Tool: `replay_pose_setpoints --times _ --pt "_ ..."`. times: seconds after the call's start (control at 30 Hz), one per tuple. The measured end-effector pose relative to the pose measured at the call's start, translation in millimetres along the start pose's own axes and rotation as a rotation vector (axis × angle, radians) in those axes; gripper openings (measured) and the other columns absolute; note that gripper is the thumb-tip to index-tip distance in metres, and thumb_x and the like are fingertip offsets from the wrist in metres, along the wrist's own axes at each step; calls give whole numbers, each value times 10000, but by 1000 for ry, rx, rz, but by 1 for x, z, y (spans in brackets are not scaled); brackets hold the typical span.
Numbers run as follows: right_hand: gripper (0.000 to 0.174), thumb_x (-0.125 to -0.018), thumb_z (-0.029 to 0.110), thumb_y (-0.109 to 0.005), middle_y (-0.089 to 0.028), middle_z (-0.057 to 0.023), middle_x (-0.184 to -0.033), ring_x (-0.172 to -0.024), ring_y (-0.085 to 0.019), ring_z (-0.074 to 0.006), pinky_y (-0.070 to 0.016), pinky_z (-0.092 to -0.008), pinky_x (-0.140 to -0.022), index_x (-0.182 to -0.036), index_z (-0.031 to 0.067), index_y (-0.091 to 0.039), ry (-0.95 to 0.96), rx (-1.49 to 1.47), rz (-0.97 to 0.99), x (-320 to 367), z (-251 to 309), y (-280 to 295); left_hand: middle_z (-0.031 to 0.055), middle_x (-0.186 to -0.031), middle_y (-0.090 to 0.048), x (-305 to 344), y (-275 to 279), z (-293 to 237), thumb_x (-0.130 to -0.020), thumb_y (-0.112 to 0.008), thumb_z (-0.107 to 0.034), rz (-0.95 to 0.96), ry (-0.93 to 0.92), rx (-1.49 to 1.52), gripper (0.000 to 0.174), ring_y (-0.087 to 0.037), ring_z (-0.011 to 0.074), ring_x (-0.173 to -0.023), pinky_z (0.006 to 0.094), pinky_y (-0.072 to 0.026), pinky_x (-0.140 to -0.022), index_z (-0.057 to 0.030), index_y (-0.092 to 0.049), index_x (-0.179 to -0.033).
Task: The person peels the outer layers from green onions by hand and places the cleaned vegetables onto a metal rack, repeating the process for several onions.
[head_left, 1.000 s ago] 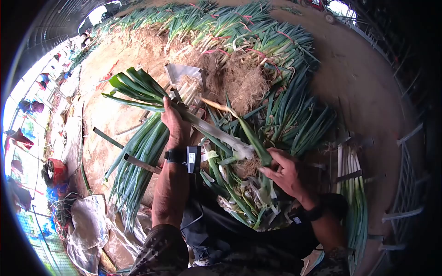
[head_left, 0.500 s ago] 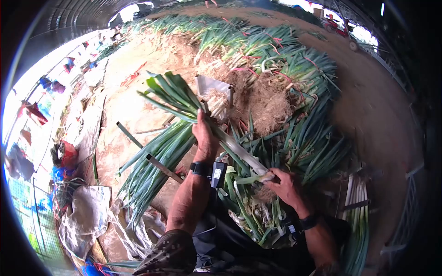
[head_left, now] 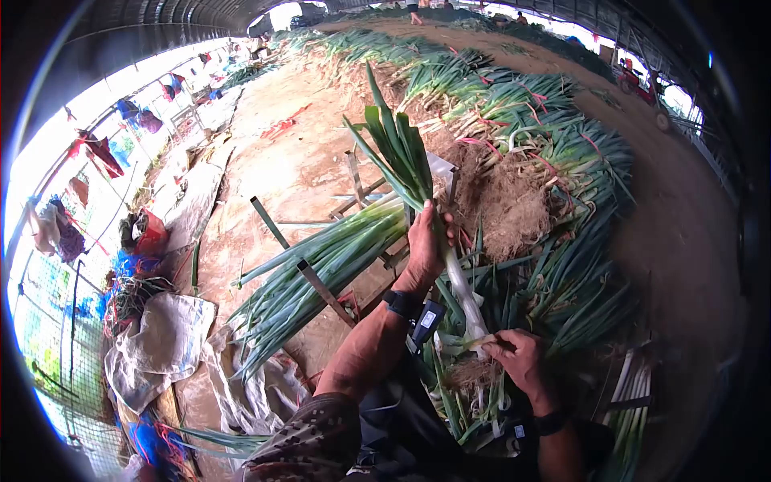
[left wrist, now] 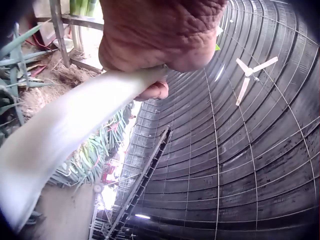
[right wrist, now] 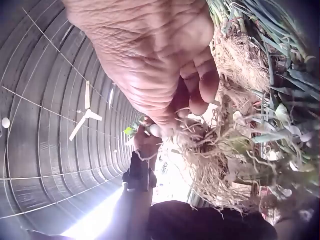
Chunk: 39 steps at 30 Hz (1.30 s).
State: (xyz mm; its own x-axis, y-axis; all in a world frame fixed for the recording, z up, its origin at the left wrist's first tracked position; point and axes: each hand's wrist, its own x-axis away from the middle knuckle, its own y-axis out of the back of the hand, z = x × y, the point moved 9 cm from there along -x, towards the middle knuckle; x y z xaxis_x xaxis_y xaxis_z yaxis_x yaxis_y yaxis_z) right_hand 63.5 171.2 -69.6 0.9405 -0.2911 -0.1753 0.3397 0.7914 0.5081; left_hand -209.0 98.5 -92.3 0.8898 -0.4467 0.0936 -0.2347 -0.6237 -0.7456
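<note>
My left hand (head_left: 427, 241) grips a long green onion (head_left: 463, 293) where its white stalk meets the green leaves, which fan upward past the fist. The stalk slants down to the right; its pale shaft (left wrist: 75, 115) crosses the left wrist view below the curled fingers. At the root end, my right hand (head_left: 520, 360) pinches the base of the onion, with a pale-green strip of leaf beside the fingertips. Stringy roots (right wrist: 207, 165) hang by the thumb and curled fingers in the right wrist view.
Left of the hands, a metal rack (head_left: 325, 289) with upright posts holds a bunch of green onions (head_left: 337, 249). Tied onion bundles (head_left: 522, 104) line the ground ahead and right, roots inward. Peeled onions (head_left: 630, 386) stand at lower right. A pale sack (head_left: 161, 345) lies at left.
A long loose leaf that the right hand held has left it, and that hand now pinches the onion's root end. The onion has swung more upright; the head view has shifted.
</note>
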Motion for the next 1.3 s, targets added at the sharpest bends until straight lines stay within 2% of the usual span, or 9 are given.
replay_pose_setpoints --times 0.07,0.1,0.27,0.4,0.6,0.7,0.83,1.1,1.3 --pt "157 -850 119 -750 -646 -106 -741 -650 -627 -193 -484 -315 -580 -904 -5 -673 88 245 -19 1 19 8 54 -783 -587 -4 1 4 -988 -547 -457 27 30 26 358 -532 168 -556 304 -442 -500 -103 -518 -1035" --pt "160 -841 164 -741 -656 -145 -798 -730 -660 -324 -516 -374 -642 -877 33 -655 25 214 26 -1 10 3 56 -776 -597 -8 6 12 -986 -553 -452 36 64 37 357 -542 165 -545 302 -448 -491 -98 -511 -1012" --pt "120 -849 127 -689 -638 -144 -764 -692 -644 -317 -503 -374 -615 -837 26 -627 132 134 47 3 25 6 56 -618 -559 -9 4 5 -993 -514 -499 76 -24 -92 497 -536 162 -517 292 -443 -484 -23 -587 -869" --pt "143 -849 147 -676 -626 -134 -741 -678 -651 -293 -510 -367 -619 -809 22 -620 129 88 161 39 21 -1 83 -756 -594 -13 15 -21 -1001 -532 -437 -97 -166 -132 384 -546 161 -540 308 -461 -479 -55 -544 -957" --pt "417 -921 352 -698 -707 -138 -915 -706 -673 -222 -516 -341 -624 -1210 56 -652 -467 75 427 70 -55 -30 94 -709 -571 -11 31 -34 -998 -559 -405 -242 -298 -120 332 -556 211 -565 345 -485 -526 -78 -512 -961" --pt "552 -933 332 -694 -712 -112 -975 -726 -667 -144 -511 -283 -606 -1373 53 -510 -534 -461 334 79 -64 -54 113 -793 -603 -12 42 -27 -1005 -554 -382 -315 -279 -20 334 -565 207 -531 336 -491 -481 -57 -475 -1009" --pt "714 -925 302 -713 -678 -140 -1086 -757 -654 -119 -528 -240 -600 -1442 -48 -365 -530 -591 76 62 -76 -58 133 -878 -609 -14 53 -17 -1012 -532 -387 -341 -250 13 351 -585 237 -575 377 -516 -514 -43 -465 -1041" --pt "470 -924 425 -684 -701 -80 -882 -707 -674 -113 -487 -210 -520 -1181 34 -637 -524 -975 -116 7 -61 -60 109 -878 -608 -19 56 7 -1004 -533 -414 -315 -145 93 360 -572 225 -617 371 -514 -540 -64 -485 -1074" --pt "384 -991 341 -566 -569 -10 -531 -426 -504 -79 -398 -245 -442 -783 34 -668 -556 -371 206 58 -41 -32 93 -812 -613 -31 80 -31 -995 -555 -427 -350 -264 -65 342 -562 201 -593 352 -482 -529 -87 -524 -1002"
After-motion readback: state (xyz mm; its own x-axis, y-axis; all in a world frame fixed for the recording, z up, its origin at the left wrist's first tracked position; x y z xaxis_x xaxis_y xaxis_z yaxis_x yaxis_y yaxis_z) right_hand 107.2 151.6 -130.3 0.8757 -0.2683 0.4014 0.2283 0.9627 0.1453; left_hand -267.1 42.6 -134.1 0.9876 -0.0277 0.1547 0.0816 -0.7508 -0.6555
